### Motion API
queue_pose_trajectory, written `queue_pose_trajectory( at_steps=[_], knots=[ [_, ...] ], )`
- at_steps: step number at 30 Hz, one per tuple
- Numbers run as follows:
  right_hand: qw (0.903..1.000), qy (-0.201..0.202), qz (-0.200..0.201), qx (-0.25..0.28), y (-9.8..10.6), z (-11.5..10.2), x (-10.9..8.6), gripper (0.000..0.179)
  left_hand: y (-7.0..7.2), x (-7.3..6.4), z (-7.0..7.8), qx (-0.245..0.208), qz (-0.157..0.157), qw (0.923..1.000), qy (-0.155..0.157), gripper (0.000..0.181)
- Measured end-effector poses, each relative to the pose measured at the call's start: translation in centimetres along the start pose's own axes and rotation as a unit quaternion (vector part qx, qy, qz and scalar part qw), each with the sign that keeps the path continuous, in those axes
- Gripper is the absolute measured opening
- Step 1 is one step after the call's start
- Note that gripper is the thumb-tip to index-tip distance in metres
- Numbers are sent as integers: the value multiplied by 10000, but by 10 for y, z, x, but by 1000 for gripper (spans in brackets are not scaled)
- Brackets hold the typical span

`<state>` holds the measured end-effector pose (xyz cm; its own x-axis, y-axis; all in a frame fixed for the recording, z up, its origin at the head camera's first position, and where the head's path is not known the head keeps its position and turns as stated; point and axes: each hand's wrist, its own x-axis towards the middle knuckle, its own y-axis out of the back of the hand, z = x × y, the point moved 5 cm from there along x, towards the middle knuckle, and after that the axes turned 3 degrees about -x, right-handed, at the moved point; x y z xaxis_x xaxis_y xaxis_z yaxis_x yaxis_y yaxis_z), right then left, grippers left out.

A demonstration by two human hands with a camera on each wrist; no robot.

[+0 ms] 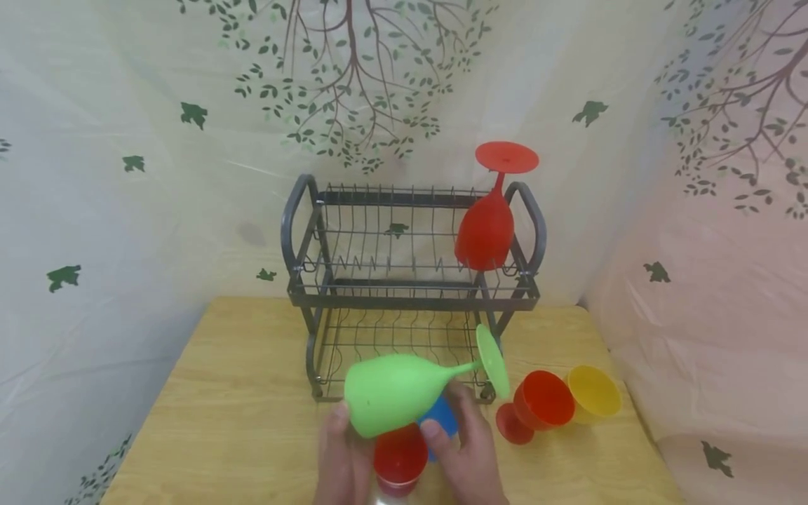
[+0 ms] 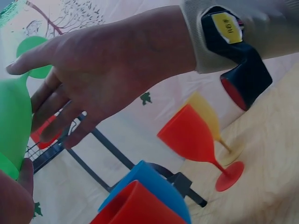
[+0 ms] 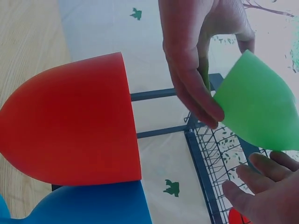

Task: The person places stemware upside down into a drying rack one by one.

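A green plastic goblet (image 1: 394, 393) is held on its side above the table, bowl to the left and foot to the right. My left hand (image 1: 343, 452) grips the bowl at its rim, fingers on one side in the right wrist view. Close to the stem end is my right hand (image 1: 470, 456), its fingers loosely extended and thumb apart in the left wrist view. Below the hands stand a red goblet (image 1: 400, 463) and a blue goblet (image 1: 442, 417), both partly hidden in the head view.
A dark two-tier dish rack (image 1: 410, 304) stands at the back of the wooden table (image 1: 233, 393). Another red goblet (image 1: 485, 231) sits upside down on its upper tier at the right. To the right of my hands, a red goblet (image 1: 533, 407) and a yellow goblet (image 1: 593, 393) stand upright.
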<state>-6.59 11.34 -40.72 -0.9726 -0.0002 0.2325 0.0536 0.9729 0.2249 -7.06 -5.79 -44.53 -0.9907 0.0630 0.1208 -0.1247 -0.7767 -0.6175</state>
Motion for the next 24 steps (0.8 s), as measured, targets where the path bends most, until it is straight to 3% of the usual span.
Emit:
queue_pose_trajectory(
  at_steps=[5, 11, 18, 21, 24],
  knots=[
    [9974, -450, 206, 531, -2, 2, 0, 56, -5, 1, -4, -41, -211, 9994, 259, 50],
    [9935, -833, 478, 618, 0, 3, -2, 60, -8, -1, -4, -37, -430, 9967, 684, 48],
    [9919, -838, 702, 641, 6, 0, -3, 53, -9, -5, -6, -217, -847, 9896, 1142, 50],
    [9903, -895, 806, 699, 9, 1, -5, 54, -9, -4, -6, -215, -897, 9917, 900, 49],
    [9884, -761, 1033, 819, 15, 3, -5, 55, -8, -1, -3, 98, -961, 9946, 376, 51]
  ],
)
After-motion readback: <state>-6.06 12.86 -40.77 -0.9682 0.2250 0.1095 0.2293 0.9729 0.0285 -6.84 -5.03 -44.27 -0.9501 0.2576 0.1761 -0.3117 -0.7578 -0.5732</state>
